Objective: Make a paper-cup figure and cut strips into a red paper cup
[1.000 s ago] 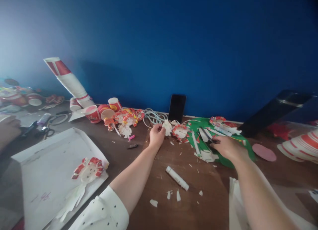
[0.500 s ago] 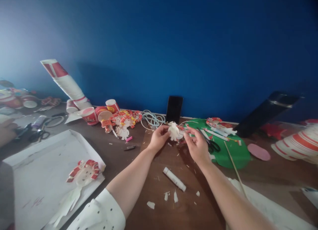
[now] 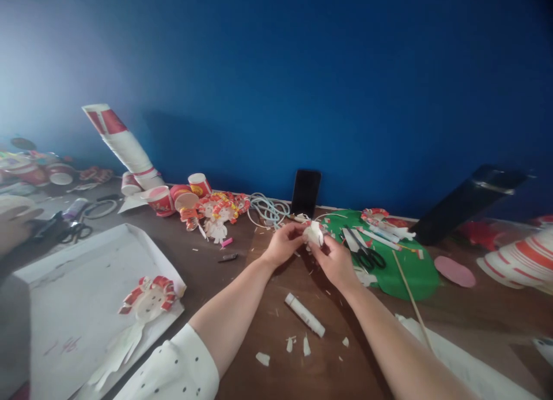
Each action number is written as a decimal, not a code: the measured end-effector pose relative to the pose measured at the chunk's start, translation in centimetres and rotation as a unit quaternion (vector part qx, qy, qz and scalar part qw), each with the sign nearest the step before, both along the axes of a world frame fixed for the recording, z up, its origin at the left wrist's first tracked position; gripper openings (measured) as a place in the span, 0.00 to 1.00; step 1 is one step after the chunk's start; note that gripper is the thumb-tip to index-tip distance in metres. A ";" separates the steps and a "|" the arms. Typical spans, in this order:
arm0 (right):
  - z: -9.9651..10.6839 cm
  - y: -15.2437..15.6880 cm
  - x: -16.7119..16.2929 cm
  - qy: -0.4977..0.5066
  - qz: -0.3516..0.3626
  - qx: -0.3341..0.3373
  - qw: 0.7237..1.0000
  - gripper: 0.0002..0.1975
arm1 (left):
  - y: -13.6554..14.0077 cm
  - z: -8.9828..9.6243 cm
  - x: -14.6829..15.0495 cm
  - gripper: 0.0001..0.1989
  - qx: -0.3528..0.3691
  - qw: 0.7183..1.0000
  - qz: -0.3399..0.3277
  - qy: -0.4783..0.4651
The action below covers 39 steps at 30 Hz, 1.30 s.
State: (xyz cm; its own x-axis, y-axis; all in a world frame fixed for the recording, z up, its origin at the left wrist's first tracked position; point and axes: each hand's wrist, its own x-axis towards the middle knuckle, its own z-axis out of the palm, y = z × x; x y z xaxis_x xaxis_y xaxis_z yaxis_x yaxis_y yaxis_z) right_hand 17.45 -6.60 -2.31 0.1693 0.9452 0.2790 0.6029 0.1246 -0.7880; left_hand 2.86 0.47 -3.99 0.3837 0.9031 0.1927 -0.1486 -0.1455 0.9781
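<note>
Above the middle of the brown table, a small white paper cutout (image 3: 314, 234) is held between my two hands. My left hand (image 3: 281, 246) pinches it from the left. My right hand (image 3: 339, 262) is closed on its right and lower edge. The fingers partly cover the cutout, so its full outline is hidden. A white tube (image 3: 305, 315) lies on the table between my forearms, with several paper scraps (image 3: 262, 358) below it. To the right of my right hand, black-handled scissors (image 3: 370, 258) rest partly on a green sheet (image 3: 415, 282).
A black phone (image 3: 306, 193) leans upright against the blue wall, beside a coiled pale cable (image 3: 268, 207). Paper cups (image 3: 159, 201) and red-and-white cutouts (image 3: 218, 213) stand left. A white tray (image 3: 86, 285) holds another cutout. Another person's hand (image 3: 15, 224) shows far left. A dark bottle (image 3: 458, 204) leans right.
My hands have come closer together. My right hand has moved left and now grips the cutout, which has turned and is more covered by fingers. The scissors show more fully.
</note>
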 end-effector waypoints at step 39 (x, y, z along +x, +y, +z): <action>0.4 1.5 2.8 0.366 -0.099 -0.083 0.921 0.12 | -1.8 0.1 0.7 0.25 0.188 0.871 0.191 0.412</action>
